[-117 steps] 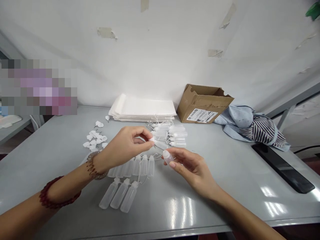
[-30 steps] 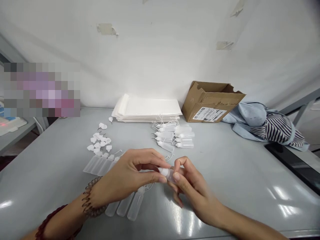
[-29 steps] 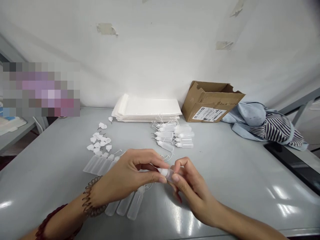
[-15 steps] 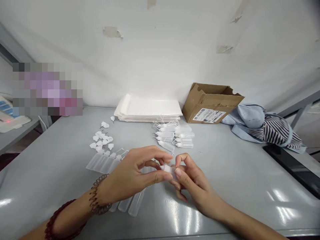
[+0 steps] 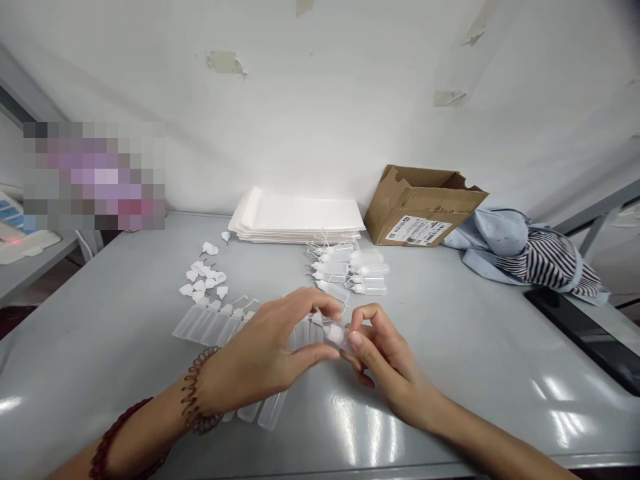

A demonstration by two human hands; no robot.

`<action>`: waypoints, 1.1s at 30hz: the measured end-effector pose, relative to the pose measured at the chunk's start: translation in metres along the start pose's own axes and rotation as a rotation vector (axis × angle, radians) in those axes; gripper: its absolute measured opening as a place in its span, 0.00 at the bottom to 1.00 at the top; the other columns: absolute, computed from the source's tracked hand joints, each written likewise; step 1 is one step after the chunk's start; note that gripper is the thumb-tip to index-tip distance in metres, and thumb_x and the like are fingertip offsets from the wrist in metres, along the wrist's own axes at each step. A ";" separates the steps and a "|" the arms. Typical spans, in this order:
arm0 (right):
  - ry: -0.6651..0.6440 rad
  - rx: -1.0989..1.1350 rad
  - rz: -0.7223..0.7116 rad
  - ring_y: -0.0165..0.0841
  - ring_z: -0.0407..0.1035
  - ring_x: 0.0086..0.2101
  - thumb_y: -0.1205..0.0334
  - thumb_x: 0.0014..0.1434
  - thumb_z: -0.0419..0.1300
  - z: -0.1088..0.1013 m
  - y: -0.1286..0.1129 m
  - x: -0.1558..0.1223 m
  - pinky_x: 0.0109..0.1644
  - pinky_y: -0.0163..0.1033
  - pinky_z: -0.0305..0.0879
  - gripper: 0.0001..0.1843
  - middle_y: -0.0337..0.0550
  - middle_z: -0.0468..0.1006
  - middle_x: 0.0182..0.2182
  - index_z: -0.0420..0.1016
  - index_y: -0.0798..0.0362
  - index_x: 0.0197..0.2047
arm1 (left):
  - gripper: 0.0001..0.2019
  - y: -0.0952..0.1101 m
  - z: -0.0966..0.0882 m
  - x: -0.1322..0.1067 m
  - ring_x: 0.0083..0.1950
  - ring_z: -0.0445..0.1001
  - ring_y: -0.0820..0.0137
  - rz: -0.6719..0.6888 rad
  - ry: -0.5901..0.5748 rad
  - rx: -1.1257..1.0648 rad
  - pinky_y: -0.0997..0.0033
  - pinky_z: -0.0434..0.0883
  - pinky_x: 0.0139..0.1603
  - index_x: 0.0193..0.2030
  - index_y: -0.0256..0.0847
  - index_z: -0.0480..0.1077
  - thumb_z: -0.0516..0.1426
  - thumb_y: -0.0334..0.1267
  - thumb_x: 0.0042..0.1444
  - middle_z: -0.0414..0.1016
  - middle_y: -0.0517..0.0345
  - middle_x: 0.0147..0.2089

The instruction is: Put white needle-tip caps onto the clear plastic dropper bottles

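Both hands meet over the middle of the grey table (image 5: pixel 450 360). My right hand (image 5: pixel 385 360) pinches a small translucent dropper bottle (image 5: pixel 339 337) by its body. My left hand (image 5: pixel 265 353) has thumb and fingers closed round the white cap end of the same bottle. Under my left hand lie several empty translucent bottles (image 5: pixel 210 327) in a row, with three more (image 5: pixel 263 410) nearer me. A scatter of white needle caps (image 5: pixel 203 280) sits to the left. Several capped bottles (image 5: pixel 350 273) are grouped just beyond my hands.
A stack of white bags (image 5: pixel 300 220) lies at the back against the wall, with an open cardboard box (image 5: pixel 425 207) to its right. Blue and striped cloth (image 5: pixel 530 253) is heaped at the right, beside a long black object (image 5: pixel 585 333). A neighbouring table (image 5: pixel 25 260) stands at left.
Since 3.9 s ago my hands came together, bringing the cap onto the bottle. Over the last second they stay joined and drift slightly away from me, my left fingers shifting on the cap.
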State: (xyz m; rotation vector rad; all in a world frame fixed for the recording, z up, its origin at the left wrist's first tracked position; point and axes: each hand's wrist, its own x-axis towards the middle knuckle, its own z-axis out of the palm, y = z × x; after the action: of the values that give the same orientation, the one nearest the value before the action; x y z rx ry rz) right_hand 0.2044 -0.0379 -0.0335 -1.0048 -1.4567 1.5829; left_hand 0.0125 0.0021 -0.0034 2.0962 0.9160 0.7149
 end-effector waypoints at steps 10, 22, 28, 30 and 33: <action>-0.001 -0.189 -0.068 0.27 0.46 0.21 0.54 0.67 0.44 -0.002 -0.001 -0.002 0.23 0.33 0.45 0.08 0.29 0.50 0.20 0.53 0.48 0.38 | 0.13 0.006 0.004 0.001 0.29 0.66 0.75 -0.153 -0.167 -0.007 0.76 0.62 0.31 0.32 0.38 0.68 0.50 0.42 0.62 0.68 0.64 0.27; -0.027 -0.343 -0.143 0.26 0.48 0.22 0.58 0.66 0.47 -0.004 -0.002 -0.006 0.26 0.34 0.47 0.06 0.32 0.55 0.22 0.57 0.49 0.37 | 0.20 0.004 0.011 0.002 0.22 0.59 0.76 -0.154 -0.173 0.022 0.76 0.58 0.25 0.22 0.38 0.62 0.46 0.42 0.64 0.61 0.65 0.19; -0.186 0.465 0.403 0.21 0.36 0.17 0.47 0.63 0.52 -0.011 -0.009 0.005 0.17 0.25 0.36 0.16 0.26 0.49 0.18 0.51 0.47 0.34 | 0.08 -0.001 0.017 -0.005 0.27 0.63 0.73 0.150 -0.016 0.160 0.75 0.63 0.30 0.33 0.37 0.66 0.50 0.34 0.62 0.67 0.60 0.27; -0.219 0.564 0.490 0.20 0.34 0.16 0.48 0.63 0.53 -0.015 -0.008 0.008 0.15 0.24 0.34 0.16 0.25 0.49 0.17 0.50 0.47 0.34 | 0.05 -0.003 0.018 -0.007 0.30 0.65 0.72 0.230 -0.001 0.157 0.74 0.65 0.32 0.36 0.35 0.66 0.50 0.30 0.61 0.68 0.56 0.30; -0.250 0.607 0.521 0.20 0.32 0.16 0.50 0.63 0.53 -0.017 -0.008 0.010 0.15 0.24 0.32 0.15 0.25 0.48 0.16 0.50 0.47 0.33 | 0.05 -0.004 0.019 -0.008 0.36 0.67 0.71 0.252 0.001 0.098 0.74 0.67 0.38 0.41 0.35 0.66 0.50 0.27 0.60 0.70 0.53 0.36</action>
State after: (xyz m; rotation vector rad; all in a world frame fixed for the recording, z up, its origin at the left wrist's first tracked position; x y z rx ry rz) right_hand 0.2158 -0.0213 -0.0273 -0.8709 -0.7801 2.4034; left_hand 0.0199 -0.0094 -0.0185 2.3251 0.7057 0.8126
